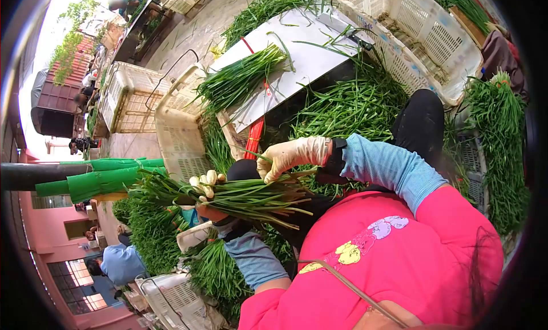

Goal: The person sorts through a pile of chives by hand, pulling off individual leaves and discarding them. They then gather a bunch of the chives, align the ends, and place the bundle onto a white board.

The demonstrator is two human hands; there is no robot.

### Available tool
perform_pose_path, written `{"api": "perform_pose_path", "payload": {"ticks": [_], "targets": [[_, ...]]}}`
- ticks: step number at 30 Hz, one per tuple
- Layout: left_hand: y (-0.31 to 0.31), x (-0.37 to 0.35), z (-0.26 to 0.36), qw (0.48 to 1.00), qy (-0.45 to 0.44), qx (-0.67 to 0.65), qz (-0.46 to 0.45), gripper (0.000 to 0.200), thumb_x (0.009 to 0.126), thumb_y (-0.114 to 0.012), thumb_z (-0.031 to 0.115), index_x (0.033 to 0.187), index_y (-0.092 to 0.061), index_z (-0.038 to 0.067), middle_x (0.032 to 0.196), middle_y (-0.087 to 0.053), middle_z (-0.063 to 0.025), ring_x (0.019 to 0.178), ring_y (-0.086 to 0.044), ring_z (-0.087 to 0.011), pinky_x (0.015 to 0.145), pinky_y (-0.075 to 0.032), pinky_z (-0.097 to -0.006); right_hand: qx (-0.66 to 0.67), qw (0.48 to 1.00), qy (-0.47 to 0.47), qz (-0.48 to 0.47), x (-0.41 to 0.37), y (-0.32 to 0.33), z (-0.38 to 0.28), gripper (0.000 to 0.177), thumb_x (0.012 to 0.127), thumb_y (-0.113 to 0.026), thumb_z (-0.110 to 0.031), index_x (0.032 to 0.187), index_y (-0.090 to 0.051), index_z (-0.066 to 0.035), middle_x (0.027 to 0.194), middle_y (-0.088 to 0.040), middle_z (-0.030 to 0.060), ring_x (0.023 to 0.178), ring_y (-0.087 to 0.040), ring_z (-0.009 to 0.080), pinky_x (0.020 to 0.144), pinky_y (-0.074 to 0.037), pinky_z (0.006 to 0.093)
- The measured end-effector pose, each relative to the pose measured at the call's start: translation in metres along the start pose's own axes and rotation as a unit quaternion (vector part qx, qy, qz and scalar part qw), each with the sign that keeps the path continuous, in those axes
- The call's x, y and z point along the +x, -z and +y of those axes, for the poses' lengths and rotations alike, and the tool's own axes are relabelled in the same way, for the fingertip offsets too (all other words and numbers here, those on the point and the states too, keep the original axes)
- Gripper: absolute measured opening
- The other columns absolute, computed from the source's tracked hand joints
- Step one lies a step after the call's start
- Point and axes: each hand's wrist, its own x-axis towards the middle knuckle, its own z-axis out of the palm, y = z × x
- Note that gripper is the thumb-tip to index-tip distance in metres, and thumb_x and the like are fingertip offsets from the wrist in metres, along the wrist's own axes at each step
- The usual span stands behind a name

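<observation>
My left hand, in a pale glove, is wrapped around a bunch of garlic chives held over my lap. The leaves fan out to both sides of the fist. My right hand, also gloved, is closed at the upper edge of the same bunch, with fingertips pinched on some chive stalks. A thin green blade pokes out near its knuckles. Beyond my hands, a tied bunch of chives lies on the white board. Red ties hang by the board's near edge.
A knife lies at the board's far right. Plastic crates stand at the right and a crate at the left. Loose chives are heaped beside my leg. A green-wrapped pole juts in from the left. A person in blue sits farther off.
</observation>
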Motion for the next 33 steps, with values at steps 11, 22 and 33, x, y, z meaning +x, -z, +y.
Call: {"api": "perform_pose_path", "payload": {"ticks": [11,22,33], "targets": [[0.004,-0.003,0.002,1.0,0.008,-0.025,0.013,0.023,0.075,-0.061,0.008,0.09,-0.045,0.014,0.075,-0.051,0.0013,0.087,-0.043,-0.0164,0.097,-0.036,-0.0407,-0.016,1.0,-0.004,-0.002,0.006,-0.009,-0.006,0.02,0.069,-0.069,-0.017,0.079,-0.057,-0.005,0.067,-0.054,-0.0011,0.065,-0.048,0.0105,0.06,-0.039,0.028],[0.02,-0.003,0.014,0.997,0.059,-0.033,-0.031,0.023,0.076,-0.061,0.006,0.091,-0.045,0.014,0.079,-0.053,-0.0006,0.092,-0.045,-0.018,0.098,-0.036,-0.0442,-0.074,0.994,0.045,0.062,0.012,-0.006,-0.005,0.03,0.071,-0.073,-0.024,0.073,-0.049,-0.006,0.064,-0.049,-0.0003,0.064,-0.046,0.0108,0.059,-0.039,0.0291],[0.025,-0.012,0.004,0.999,-0.008,-0.032,-0.029,0.025,0.083,-0.062,0.019,0.094,-0.04,0.014,0.083,-0.049,0.0009,0.093,-0.044,-0.0171,0.098,-0.037,-0.049,0.032,0.996,-0.002,0.085,0.024,-0.006,0.007,0.023,0.083,-0.066,-0.026,0.081,-0.062,-0.004,0.07,-0.057,-0.0019,0.068,-0.051,0.0078,0.063,-0.042,0.0256]]}}
